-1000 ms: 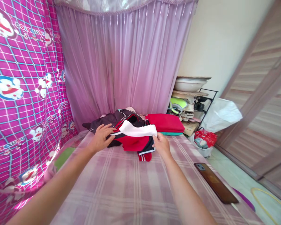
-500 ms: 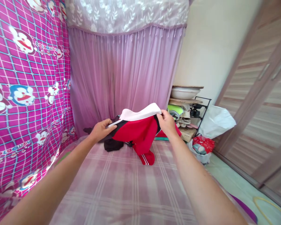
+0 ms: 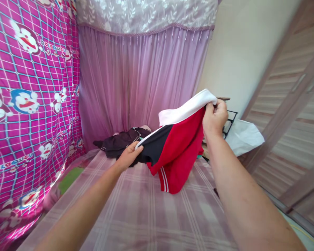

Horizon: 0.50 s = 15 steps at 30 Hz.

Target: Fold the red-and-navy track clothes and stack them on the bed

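A red and black shirt (image 3: 181, 150) with a white collar hangs between my two hands, above a plaid bed sheet (image 3: 136, 216). My left hand (image 3: 130, 154) is closed on the white-edged front opening beside the black panel. At the upper right, my right hand (image 3: 216, 116) pinches the end of the white collar, higher than the left. White stripes edge the red sleeve, which droops close to the sheet. Behind the left hand lies a heap of dark clothes (image 3: 120, 141).
A purple curtain (image 3: 136, 76) closes off the far side, and a pink cartoon-print cloth (image 3: 34, 87) hangs at left. On the right are a white bag (image 3: 247, 136), a black rack (image 3: 230, 122) partly hidden by my hand, and a wooden wardrobe (image 3: 285, 139).
Both hands have moved right, the right one also upward. The shirt has been lifted and stretched along a slant, showing more of its black panel and uncovering the dark clothes behind.
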Motion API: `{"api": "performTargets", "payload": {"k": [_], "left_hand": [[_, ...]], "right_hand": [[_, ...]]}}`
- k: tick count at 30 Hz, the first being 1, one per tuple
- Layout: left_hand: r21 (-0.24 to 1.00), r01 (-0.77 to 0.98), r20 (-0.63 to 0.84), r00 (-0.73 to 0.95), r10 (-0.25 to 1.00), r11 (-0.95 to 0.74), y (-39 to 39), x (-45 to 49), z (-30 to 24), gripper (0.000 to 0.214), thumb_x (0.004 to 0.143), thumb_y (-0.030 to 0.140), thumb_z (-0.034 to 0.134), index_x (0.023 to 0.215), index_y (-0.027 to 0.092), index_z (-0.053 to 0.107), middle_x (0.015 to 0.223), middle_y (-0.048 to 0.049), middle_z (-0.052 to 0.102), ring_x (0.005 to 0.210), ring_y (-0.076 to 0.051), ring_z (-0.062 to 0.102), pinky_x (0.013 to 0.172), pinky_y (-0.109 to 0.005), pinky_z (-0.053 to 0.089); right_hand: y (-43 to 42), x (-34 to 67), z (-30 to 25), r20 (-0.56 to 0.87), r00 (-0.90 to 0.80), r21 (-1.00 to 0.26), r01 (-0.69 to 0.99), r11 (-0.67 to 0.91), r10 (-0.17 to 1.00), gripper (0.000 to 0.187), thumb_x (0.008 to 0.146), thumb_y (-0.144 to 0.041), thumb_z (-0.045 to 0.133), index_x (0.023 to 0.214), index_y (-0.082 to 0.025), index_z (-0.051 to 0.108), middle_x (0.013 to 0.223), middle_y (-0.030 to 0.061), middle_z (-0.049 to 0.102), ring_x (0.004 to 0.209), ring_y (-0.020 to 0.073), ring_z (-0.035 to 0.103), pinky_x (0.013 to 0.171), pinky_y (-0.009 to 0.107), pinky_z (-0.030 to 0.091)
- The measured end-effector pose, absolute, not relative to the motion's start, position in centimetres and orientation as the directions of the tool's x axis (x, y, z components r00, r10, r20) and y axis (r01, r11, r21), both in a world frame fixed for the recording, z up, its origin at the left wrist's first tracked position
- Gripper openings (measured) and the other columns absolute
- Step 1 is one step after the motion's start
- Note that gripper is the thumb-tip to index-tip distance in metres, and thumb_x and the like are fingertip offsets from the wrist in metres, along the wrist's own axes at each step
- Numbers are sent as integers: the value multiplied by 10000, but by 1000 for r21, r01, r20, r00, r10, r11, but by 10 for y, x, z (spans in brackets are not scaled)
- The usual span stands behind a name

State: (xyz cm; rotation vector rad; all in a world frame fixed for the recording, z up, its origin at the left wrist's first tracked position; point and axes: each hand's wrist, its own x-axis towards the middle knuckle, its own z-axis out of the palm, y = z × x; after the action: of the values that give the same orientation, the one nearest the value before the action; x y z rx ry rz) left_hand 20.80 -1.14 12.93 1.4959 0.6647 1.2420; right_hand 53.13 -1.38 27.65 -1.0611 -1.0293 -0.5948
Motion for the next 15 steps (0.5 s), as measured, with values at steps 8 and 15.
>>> {"api": "performTargets", "payload": {"k": [8,15], "left_hand": [[954,-261,172,65,983,-149,13,176,102,593,564,634,796,915,176,657,821,-40,741,780,-207,688,718,-329,548],[809,-80,522,-356,775,-582,6,85,224,345,728,533,750,904,267,620,768,57,727,848,-186,701,744,-354,583]], "right_hand": [[39,495,233,546,238,-585,795,162,804,85,753,-224,628,674,-193,625,689,31,650,707,193,583,727,323,477],[123,403,276,734,107,-651,394,649,671,301,944,-433,516,963,-161,642,910,22,682,877,150,620,798,287,499]]}}
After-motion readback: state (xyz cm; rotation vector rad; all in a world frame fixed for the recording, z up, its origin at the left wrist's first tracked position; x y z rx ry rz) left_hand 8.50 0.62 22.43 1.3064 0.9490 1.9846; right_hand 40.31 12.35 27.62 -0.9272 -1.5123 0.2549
